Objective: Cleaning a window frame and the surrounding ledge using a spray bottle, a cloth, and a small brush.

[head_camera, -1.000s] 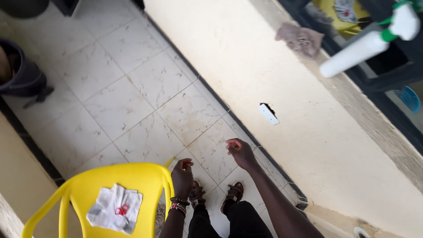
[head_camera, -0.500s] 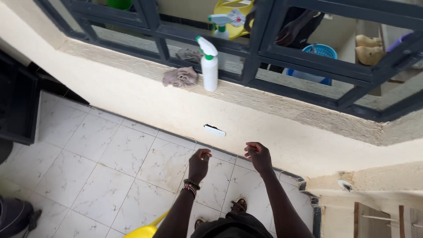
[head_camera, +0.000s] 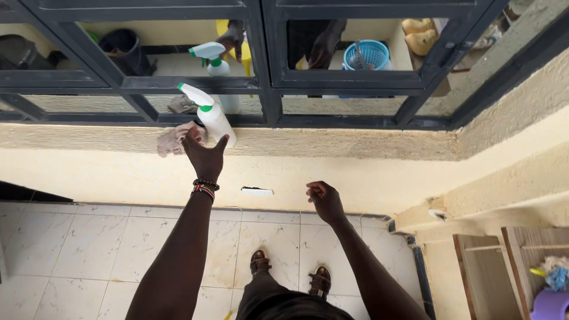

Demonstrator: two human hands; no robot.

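Head view: my left hand (head_camera: 204, 155) is spread open around the base of the one white spray bottle (head_camera: 212, 118) on the window ledge (head_camera: 332, 142), near its left end; I judge this the grasping step, fingers not yet closed. Lifting it calls for a firm wrap. One crumpled cloth (head_camera: 172, 140) lies just beside. My right hand (head_camera: 323, 199) hangs loosely curled, empty, below the ledge.

One package only — a white spray bottle (head_camera: 214, 121) with green collar, tilted on the window ledge (head_camera: 332, 142).
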